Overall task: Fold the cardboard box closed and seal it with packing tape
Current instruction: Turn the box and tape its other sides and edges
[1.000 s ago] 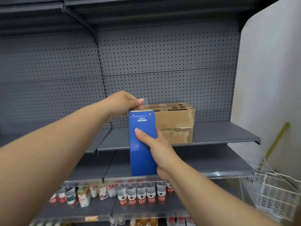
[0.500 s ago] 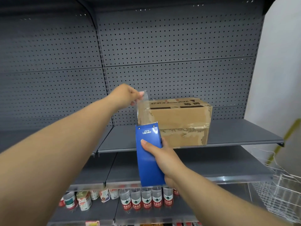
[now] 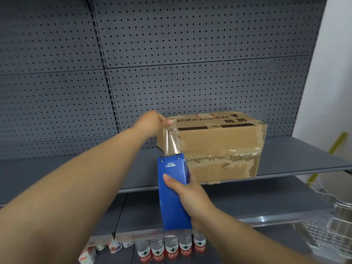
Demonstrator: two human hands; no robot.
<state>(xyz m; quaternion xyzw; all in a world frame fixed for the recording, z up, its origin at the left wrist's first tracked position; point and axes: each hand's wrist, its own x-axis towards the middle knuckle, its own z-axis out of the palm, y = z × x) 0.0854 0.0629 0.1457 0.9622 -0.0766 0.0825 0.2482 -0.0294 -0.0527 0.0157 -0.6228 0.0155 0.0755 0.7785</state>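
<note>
A person stands at a grey shelf (image 3: 297, 161) with a closed box (image 3: 219, 147) sitting on it, flaps folded flat on top, old tape and torn patches showing along its front face. The right hand (image 3: 187, 195) is wrapped around a blue dispenser (image 3: 172, 191), thumb across its front, holding it upright just below and in front of the box's left near corner. The left hand (image 3: 152, 121) reaches in above it, fingers pinched on the free end of a clear tape (image 3: 171, 142) strip at the box's top left edge. The strip runs taut from the dispenser's toothed top up to those fingers, lying against or just before the box's left corner; whether it is stuck down there cannot be told. The two hands are apart, one above the other, with the tape stretched between them. Behind the box rises a perforated back panel (image 3: 190, 54). On a lower shelf stands a row of bottles (image 3: 171, 248) with red labels, and a white wire basket (image 3: 329, 229) shows at the right edge.
</note>
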